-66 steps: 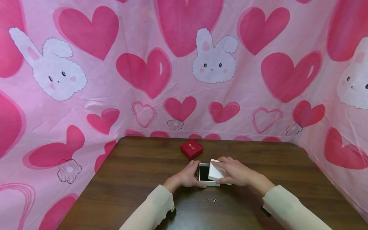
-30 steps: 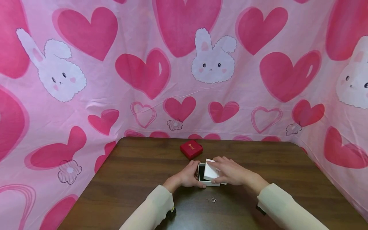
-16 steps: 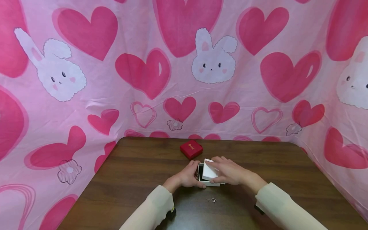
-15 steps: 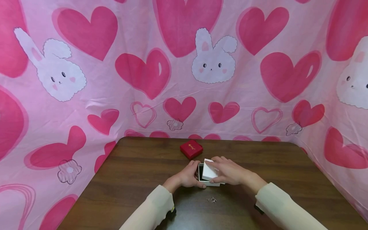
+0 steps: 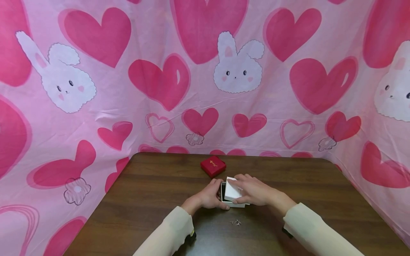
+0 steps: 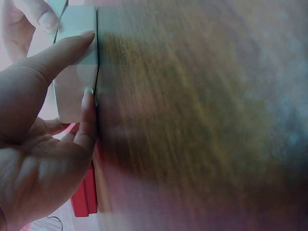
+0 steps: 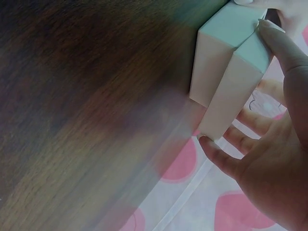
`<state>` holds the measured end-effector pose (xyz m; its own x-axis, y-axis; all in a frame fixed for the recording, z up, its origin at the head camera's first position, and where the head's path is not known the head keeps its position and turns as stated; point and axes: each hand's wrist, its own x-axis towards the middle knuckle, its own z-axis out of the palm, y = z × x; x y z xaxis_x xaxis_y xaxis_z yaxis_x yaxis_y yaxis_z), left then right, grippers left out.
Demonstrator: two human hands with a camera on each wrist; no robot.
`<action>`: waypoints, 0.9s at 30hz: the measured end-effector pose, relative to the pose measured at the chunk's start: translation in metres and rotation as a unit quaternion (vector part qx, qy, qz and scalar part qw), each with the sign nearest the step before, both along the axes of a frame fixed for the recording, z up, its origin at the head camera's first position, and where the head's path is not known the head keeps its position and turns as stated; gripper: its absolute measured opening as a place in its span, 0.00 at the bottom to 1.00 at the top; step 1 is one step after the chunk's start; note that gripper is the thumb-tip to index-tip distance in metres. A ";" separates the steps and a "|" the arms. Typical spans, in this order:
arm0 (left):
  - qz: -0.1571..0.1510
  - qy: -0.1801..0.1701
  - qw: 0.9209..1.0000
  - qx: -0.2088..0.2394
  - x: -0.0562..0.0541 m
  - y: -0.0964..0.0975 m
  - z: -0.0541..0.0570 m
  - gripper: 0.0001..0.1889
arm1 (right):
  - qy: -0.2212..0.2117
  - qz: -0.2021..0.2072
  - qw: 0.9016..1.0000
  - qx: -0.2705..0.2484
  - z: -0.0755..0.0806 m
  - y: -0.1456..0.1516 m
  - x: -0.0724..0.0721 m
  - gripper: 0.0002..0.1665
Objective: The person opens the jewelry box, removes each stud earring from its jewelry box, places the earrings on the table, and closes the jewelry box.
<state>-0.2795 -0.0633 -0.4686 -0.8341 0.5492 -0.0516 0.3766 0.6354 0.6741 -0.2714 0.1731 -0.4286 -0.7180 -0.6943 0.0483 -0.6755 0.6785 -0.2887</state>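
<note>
A white box base [image 5: 237, 205] with a dark lining stands on the table. My left hand [image 5: 209, 196] grips its left end; in the left wrist view, the thumb and a finger press the box wall [image 6: 76, 98]. Over the right part of the base sits a white lid [image 5: 232, 191], offset to the right and skewed, leaving a dark strip of the inside visible on the left. My right hand [image 5: 258, 190] holds this lid between thumb and fingers; in the right wrist view the lid [image 7: 233, 94] overhangs the base [image 7: 216, 57]. Most of the interior is hidden.
Behind the white box lies a red gift box [image 5: 213, 165] with gold lettering. Several tiny silvery pieces [image 5: 237, 223], too small to identify, lie in front on the brown wooden table [image 5: 153, 177]. A pink heart-and-rabbit curtain [image 5: 205, 89] borders the table's back and sides.
The right hand has slid the lid leftward over the base, narrowing the dark opening, with only a slight shift in the last half second. The left hand and the base have stayed put.
</note>
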 end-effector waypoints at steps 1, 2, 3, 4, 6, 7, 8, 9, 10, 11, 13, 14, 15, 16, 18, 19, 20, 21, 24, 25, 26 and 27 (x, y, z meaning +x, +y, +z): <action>0.000 0.000 1.000 0.000 0.000 0.000 0.000 0.46 | 0.000 0.000 1.000 0.001 0.000 0.000 0.000 0.46; 0.000 0.000 1.000 0.000 0.000 0.000 0.000 0.47 | 0.000 0.000 1.000 0.001 0.000 0.000 0.000 0.46; 0.000 0.000 1.000 0.000 0.000 0.000 0.000 0.47 | 0.000 0.000 1.000 0.002 0.000 -0.001 0.000 0.46; 0.001 -0.001 1.000 0.002 0.000 0.000 0.000 0.47 | 0.000 0.000 1.000 0.002 0.000 -0.001 -0.001 0.46; 0.000 0.000 1.000 0.002 0.000 0.000 0.000 0.47 | 0.000 0.001 1.000 0.002 0.000 -0.001 -0.001 0.46; -0.001 -0.001 1.000 0.003 -0.001 0.000 0.000 0.47 | -0.001 0.001 1.000 0.002 0.001 -0.001 -0.001 0.46; -0.001 -0.001 1.000 0.003 -0.001 0.000 0.000 0.47 | -0.001 0.001 1.000 0.002 0.001 -0.001 -0.001 0.46; -0.002 -0.002 1.000 0.004 -0.001 0.000 -0.001 0.46 | -0.003 0.001 1.000 0.001 0.001 -0.001 -0.001 0.46; -0.002 -0.002 1.000 0.005 -0.001 0.000 -0.001 0.46 | -0.005 0.001 1.000 -0.001 0.001 -0.001 -0.001 0.46; -0.002 -0.003 1.000 0.005 -0.001 0.000 -0.001 0.46 | -0.007 0.002 1.000 -0.002 0.002 -0.001 -0.001 0.46; -0.001 -0.004 1.000 0.007 -0.001 0.000 0.000 0.46 | -0.010 0.002 1.000 -0.004 0.002 -0.001 -0.002 0.46; -0.001 -0.004 1.000 0.008 -0.001 0.001 0.000 0.47 | -0.011 0.003 1.000 -0.005 0.002 -0.001 -0.002 0.47; -0.001 -0.005 1.000 0.009 -0.001 0.001 0.000 0.47 | -0.013 0.003 1.000 -0.006 0.002 -0.001 -0.002 0.47; -0.001 -0.006 1.000 0.009 -0.001 0.001 0.000 0.47 | -0.013 0.004 1.000 -0.005 0.002 -0.001 -0.002 0.47; -0.001 -0.007 1.000 0.011 -0.001 0.001 0.000 0.48 | -0.014 0.008 1.000 -0.004 0.002 -0.002 -0.002 0.47; -0.001 -0.007 1.000 0.011 -0.001 0.000 0.000 0.48 | -0.014 0.010 1.000 -0.004 0.002 -0.002 -0.002 0.47; 0.000 -0.008 1.000 0.010 -0.001 0.000 0.000 0.49 | -0.013 0.012 1.000 -0.003 0.002 -0.002 -0.002 0.47; 0.000 -0.008 1.000 0.011 -0.001 0.000 0.000 0.49 | -0.012 0.014 1.000 -0.002 0.002 -0.002 -0.002 0.46; 0.003 -0.005 1.000 0.009 -0.001 0.000 -0.001 0.51 | -0.008 0.022 1.000 -0.001 0.001 -0.003 -0.003 0.46; 0.004 -0.004 1.000 0.010 -0.001 0.000 -0.001 0.51 | -0.006 0.025 1.000 -0.001 0.001 -0.003 -0.003 0.45; 0.004 -0.002 1.000 0.009 -0.001 0.001 0.000 0.52 | -0.004 0.028 1.000 0.000 0.001 -0.004 -0.002 0.45; 0.004 -0.001 1.000 0.011 -0.001 0.001 0.000 0.52 | -0.003 0.030 1.000 0.000 0.001 -0.004 -0.002 0.45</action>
<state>-0.2803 -0.0627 -0.4690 -0.8389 0.5427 -0.0410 0.3703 0.6243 0.6879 -0.2738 0.1692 -0.4273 -0.6750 -0.7365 0.0442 -0.7136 0.6364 -0.2929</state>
